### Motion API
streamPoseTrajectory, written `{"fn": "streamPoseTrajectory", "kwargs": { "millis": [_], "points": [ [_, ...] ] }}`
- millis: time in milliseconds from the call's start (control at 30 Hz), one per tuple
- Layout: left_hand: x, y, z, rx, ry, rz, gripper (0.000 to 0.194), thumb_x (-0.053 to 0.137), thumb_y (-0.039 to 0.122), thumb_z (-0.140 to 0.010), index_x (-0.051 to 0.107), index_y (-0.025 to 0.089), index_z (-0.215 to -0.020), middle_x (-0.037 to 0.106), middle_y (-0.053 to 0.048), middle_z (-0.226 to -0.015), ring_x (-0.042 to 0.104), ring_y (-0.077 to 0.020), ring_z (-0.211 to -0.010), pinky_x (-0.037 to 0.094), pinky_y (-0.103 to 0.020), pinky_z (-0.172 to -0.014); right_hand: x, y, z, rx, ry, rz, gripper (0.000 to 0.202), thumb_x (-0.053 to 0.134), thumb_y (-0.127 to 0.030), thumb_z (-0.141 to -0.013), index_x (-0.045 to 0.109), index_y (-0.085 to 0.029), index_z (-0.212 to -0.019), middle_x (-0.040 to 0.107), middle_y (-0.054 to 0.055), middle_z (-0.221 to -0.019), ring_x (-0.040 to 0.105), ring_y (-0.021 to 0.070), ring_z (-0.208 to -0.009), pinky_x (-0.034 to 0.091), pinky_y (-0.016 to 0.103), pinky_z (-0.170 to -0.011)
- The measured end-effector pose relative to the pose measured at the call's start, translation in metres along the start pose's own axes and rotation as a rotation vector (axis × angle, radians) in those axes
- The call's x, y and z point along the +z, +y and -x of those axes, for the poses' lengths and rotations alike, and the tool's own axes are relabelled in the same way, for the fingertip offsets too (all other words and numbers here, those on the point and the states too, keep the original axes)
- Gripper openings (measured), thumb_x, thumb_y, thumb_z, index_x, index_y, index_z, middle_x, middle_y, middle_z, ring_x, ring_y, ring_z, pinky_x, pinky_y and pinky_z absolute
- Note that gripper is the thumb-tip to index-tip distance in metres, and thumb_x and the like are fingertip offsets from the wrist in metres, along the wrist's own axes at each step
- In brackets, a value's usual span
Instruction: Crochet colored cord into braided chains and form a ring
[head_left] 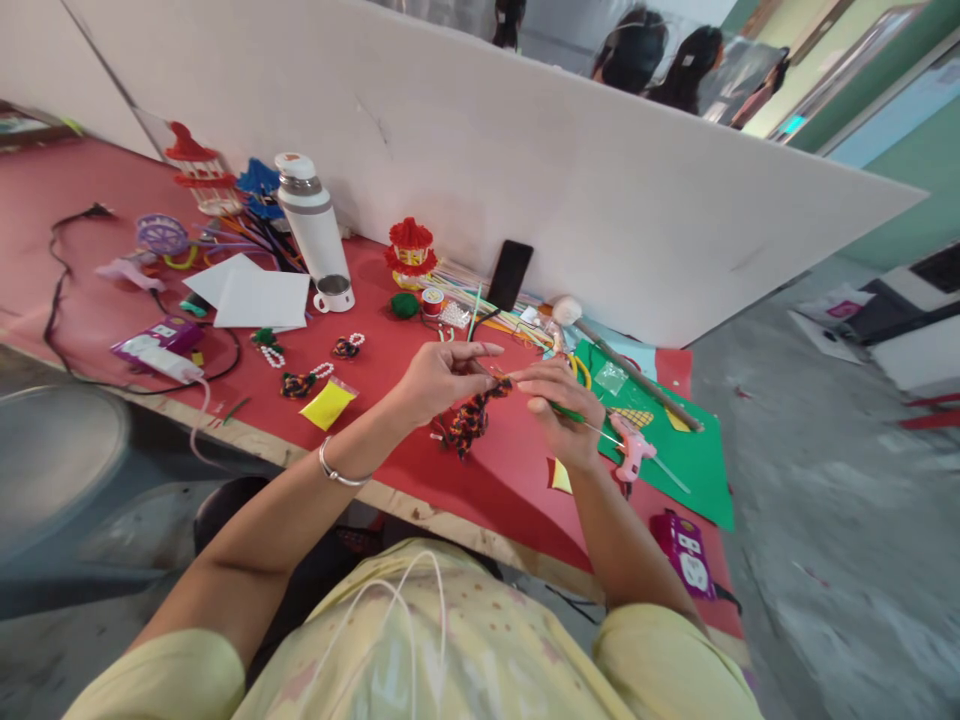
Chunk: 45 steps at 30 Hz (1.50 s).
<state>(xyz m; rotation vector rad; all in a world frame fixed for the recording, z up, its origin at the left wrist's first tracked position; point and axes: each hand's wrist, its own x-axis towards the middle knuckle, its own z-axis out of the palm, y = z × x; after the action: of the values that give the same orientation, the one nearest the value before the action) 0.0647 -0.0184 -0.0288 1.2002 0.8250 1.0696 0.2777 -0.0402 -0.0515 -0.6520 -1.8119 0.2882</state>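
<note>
The right hand partly hides the green-handled tool.

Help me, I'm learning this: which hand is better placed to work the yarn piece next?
The right hand, probably: it holds the green-gripped tool beside the yarn piece, whose upper end the left hand seems to pinch.

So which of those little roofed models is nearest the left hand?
The red-and-yellow model, right of the white bottle. The red-and-white model and the blue-roofed one stand farther off, left of the bottle.
</note>
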Motion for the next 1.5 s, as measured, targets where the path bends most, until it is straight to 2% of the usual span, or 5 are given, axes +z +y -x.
{"fn": "streamPoseTrajectory", "kwargs": {
  "millis": [433, 600, 967, 1200, 1500],
  "points": [
    [0.020, -0.017, 0.004, 0.190, 0.175, -0.131, 0.074, 0.079, 0.014, -0.068, 0.069, 0.016, -0.141, 0.069, 0.003, -0.069, 0.040, -0.0040, -0.050, 0.030, -0.018, -0.048, 0.025, 0.004, 0.009, 0.006, 0.147, 0.348, 0.022, 0.073, -0.030, -0.094, 0.078, -0.036, -0.115, 0.081, 0.003, -0.121, 0.072, 0.0250, -0.111, 0.056, 0.048, -0.100],
    [0.013, -0.004, 0.001, -0.097, 0.018, 0.247, 0.072, 0.090, 0.020, -0.061, 0.075, 0.013, -0.131, 0.067, 0.002, -0.063, 0.039, -0.0032, -0.044, 0.021, -0.020, -0.042, 0.038, 0.007, 0.005, 0.035, 0.315, 0.025, 0.019, 0.067, -0.040, -0.099, 0.077, -0.037, -0.114, 0.082, 0.003, -0.115, 0.075, 0.0257, -0.106, 0.059, 0.052, -0.098],
    [-0.011, 0.014, -0.001, 0.059, -0.015, -0.255, 0.039, 0.080, 0.013, -0.065, 0.084, 0.010, -0.104, 0.070, -0.001, -0.064, 0.059, -0.0106, -0.057, 0.046, -0.022, -0.057, -0.029, 0.004, -0.032, 0.200, -0.382, -0.250, 0.015, 0.072, -0.034, -0.096, 0.082, -0.030, -0.106, 0.085, 0.003, -0.107, 0.079, 0.0228, -0.105, 0.061, 0.042, -0.104],
    [-0.005, 0.001, -0.005, 0.045, 0.150, -0.166, 0.048, 0.083, 0.015, -0.063, 0.083, 0.010, -0.111, 0.063, 0.003, -0.057, 0.049, -0.0071, -0.052, 0.035, -0.019, -0.049, -0.010, 0.002, -0.018, -0.182, -0.345, 0.221, 0.028, 0.069, -0.022, -0.097, 0.072, -0.031, -0.123, 0.081, 0.006, -0.124, 0.078, 0.0210, -0.110, 0.058, 0.044, -0.108],
    [-0.015, 0.009, -0.002, -0.245, -0.158, 0.262, 0.043, 0.089, 0.018, -0.061, 0.084, 0.013, -0.104, 0.059, 0.002, -0.058, 0.031, -0.0009, -0.043, 0.016, -0.018, -0.042, 0.004, 0.002, -0.005, -0.332, -0.126, 0.261, 0.043, 0.075, -0.021, -0.092, 0.068, -0.038, -0.131, 0.080, 0.005, -0.121, 0.074, 0.0242, -0.112, 0.061, 0.049, -0.101]
  ]
}}
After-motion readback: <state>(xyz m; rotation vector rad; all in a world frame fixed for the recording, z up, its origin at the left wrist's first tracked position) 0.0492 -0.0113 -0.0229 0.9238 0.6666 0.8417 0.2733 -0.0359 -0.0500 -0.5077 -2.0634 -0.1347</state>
